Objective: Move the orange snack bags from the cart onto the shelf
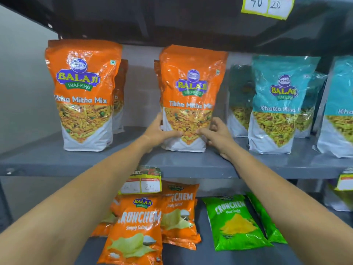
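Note:
An orange Tikha Mitha Mix bag (191, 88) stands upright on the grey shelf (191, 165), in the middle. My left hand (158, 132) grips its lower left side and my right hand (215, 134) grips its lower right side, thumbs on the front. Another orange bag (84, 92) of the same kind stands to the left on the shelf, with one more (120, 96) partly hidden behind it. A further orange bag edge (157, 77) shows behind the held one. The cart is out of view.
Teal Khatta Mitha bags (278, 104) stand to the right on the same shelf. On the shelf below lie orange Crunchem packs (137, 226) and green Crunchem packs (235, 222). A price tag (141, 184) hangs from the shelf edge. A dark shelf is overhead.

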Demonstrator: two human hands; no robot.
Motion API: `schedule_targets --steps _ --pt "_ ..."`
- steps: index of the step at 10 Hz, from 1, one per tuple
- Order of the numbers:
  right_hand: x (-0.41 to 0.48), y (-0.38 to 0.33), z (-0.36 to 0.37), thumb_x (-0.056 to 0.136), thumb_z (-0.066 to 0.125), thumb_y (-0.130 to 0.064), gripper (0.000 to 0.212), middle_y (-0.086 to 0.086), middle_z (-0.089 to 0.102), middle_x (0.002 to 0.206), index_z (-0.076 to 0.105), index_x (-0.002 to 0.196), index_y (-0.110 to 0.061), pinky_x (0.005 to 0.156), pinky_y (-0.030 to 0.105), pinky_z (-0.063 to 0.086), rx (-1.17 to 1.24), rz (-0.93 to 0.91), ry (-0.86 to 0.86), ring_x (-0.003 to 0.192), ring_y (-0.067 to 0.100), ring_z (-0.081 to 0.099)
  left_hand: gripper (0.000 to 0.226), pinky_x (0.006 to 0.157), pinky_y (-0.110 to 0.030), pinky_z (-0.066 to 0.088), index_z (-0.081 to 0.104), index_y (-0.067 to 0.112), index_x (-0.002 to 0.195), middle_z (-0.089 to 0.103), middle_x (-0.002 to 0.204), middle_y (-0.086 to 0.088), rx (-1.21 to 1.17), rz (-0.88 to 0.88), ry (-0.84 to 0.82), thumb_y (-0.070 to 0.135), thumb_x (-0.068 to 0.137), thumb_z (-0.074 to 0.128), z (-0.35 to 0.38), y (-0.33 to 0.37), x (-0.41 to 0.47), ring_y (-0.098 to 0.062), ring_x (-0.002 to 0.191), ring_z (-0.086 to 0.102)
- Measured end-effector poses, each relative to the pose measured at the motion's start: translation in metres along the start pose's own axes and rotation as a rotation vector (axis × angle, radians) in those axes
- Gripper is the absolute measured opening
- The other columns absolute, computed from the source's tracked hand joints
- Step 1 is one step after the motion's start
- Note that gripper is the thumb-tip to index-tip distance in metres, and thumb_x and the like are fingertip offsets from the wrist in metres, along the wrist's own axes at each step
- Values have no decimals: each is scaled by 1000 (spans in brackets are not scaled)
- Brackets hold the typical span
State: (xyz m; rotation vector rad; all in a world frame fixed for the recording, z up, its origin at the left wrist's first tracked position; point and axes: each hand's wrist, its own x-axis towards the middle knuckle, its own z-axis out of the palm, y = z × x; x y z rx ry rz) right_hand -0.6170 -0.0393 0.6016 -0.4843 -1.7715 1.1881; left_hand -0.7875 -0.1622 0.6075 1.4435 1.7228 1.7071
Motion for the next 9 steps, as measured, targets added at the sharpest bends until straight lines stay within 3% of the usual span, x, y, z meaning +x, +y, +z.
schedule_targets --steps 1,2,3,5,6,7,8,9 --pt "5 0 10 71 80 -20 31 2 68 93 54 85 -28 48 16 46 -38 -12 -42 75 10 62 74 98 -44 50 49 30 117 61 122 -3 -62 3 35 28 54 88 -7 -4 -4 -20 115 57" --pt "7 4 7 75 79 -18 31 4 69 102 54 90 -29 63 24 51 -48 -27 -45 88 14 65 77 96 -45 52 51 31 114 63 121 -4 -68 5 36 36 46 87 -7 -3 -7 -20 113 59" --pt "7 5 6 75 79 -21 31 4 69 104 55 92 -30 71 30 52 -56 -28 -52 92 18 66 69 97 -46 51 49 25 118 62 118 -2 -52 11 58 24 60 86 -5 -2 -8 -19 112 58" --pt "4 5 5 78 77 -19 33 -7 66 99 53 99 -29 76 26 54 -19 -53 -91 90 7 64 80 98 -48 50 49 26 119 61 123 -3 -22 3 86 37 49 85 -2 2 -13 -22 117 55" --pt "7 12 5 75 79 -26 34 -5 66 105 52 94 -34 89 39 56 -8 -55 -107 100 15 66 84 99 -49 48 47 26 122 59 126 -4 -17 2 92 40 48 85 -1 1 -14 -23 119 54" --pt "5 10 5 79 76 -25 34 -6 64 106 50 100 -29 91 38 55 -33 -65 -122 103 16 64 84 103 -50 45 48 31 121 59 128 -2 4 -13 92 44 47 86 -2 -3 -11 -23 122 53" --pt "3 11 4 82 73 -25 40 1 59 114 45 111 -20 77 24 47 -87 -97 -115 106 17 59 84 104 -49 44 48 32 118 60 127 0 44 -46 100 50 45 85 -2 -2 -14 -21 121 54" --pt "-2 2 0 82 71 -42 68 9 44 139 38 133 -12 90 29 41 -210 -137 -27 126 23 47 101 107 -46 41 41 26 126 56 130 1 273 -14 191 70 42 78 -5 1 -20 -19 122 52"
